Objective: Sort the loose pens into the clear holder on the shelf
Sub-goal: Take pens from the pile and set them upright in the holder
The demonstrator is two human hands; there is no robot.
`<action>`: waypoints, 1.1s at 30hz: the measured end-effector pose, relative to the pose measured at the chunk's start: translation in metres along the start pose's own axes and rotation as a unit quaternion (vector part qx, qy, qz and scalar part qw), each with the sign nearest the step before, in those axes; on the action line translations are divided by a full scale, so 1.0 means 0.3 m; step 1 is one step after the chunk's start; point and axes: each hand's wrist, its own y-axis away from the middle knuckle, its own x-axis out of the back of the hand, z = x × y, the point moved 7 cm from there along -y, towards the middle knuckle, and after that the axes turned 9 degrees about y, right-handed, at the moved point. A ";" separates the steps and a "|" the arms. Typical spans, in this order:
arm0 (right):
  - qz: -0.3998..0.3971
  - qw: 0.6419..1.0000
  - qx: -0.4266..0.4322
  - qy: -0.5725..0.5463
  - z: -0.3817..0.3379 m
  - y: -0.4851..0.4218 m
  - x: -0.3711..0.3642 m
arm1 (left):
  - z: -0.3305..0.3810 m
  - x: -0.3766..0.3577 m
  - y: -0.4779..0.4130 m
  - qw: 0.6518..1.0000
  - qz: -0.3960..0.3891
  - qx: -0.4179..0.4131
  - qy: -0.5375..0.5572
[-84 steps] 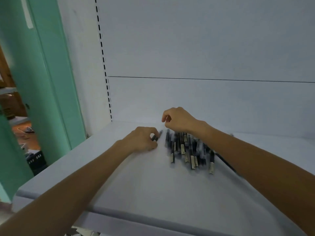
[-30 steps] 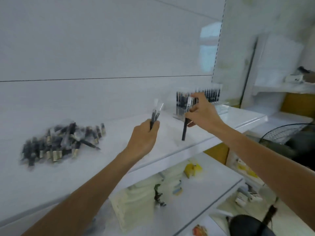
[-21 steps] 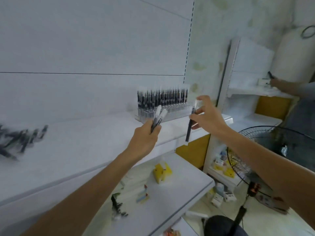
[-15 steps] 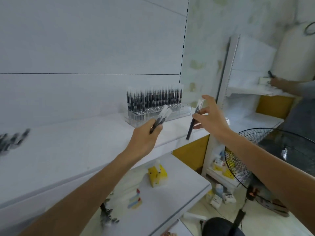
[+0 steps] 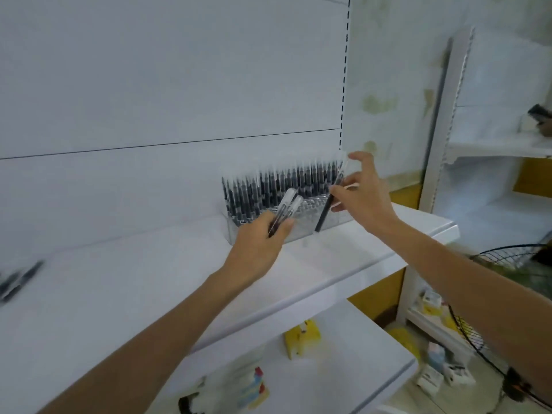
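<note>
A clear holder [image 5: 310, 218] stands at the back right of the white shelf [image 5: 125, 291], its rear rows packed with several upright black pens [image 5: 268, 186]. My left hand [image 5: 258, 249] grips two pens [image 5: 285, 209] with clear caps, just in front of the holder. My right hand [image 5: 363, 197] pinches one black pen [image 5: 328, 198] held almost upright over the holder's front right rows. A blurred heap of loose pens [image 5: 18, 282] lies at the far left edge of the shelf.
A lower shelf [image 5: 298, 375] carries a yellow box [image 5: 301, 339] and small items. A black fan guard [image 5: 522, 279] stands at the right. Another white shelf unit [image 5: 493, 138] is behind it, with another person's hand [image 5: 543, 118] at its edge.
My view and both hands have moved from the pen heap rightward to the holder. Both hands have come closer to it, and the right-hand pen now hangs over the front rows.
</note>
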 end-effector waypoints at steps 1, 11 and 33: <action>0.003 1.000 0.013 -0.007 0.002 -0.026 -0.016 | -0.003 0.005 -0.009 1.000 0.008 -0.002 -0.013; -0.064 0.979 0.188 -0.056 -0.076 -0.242 -0.209 | -0.081 0.076 -0.031 0.979 0.181 0.083 -0.039; -0.139 0.942 0.305 -0.025 -0.138 -0.233 -0.336 | -0.136 0.087 0.047 0.957 0.246 0.125 -0.093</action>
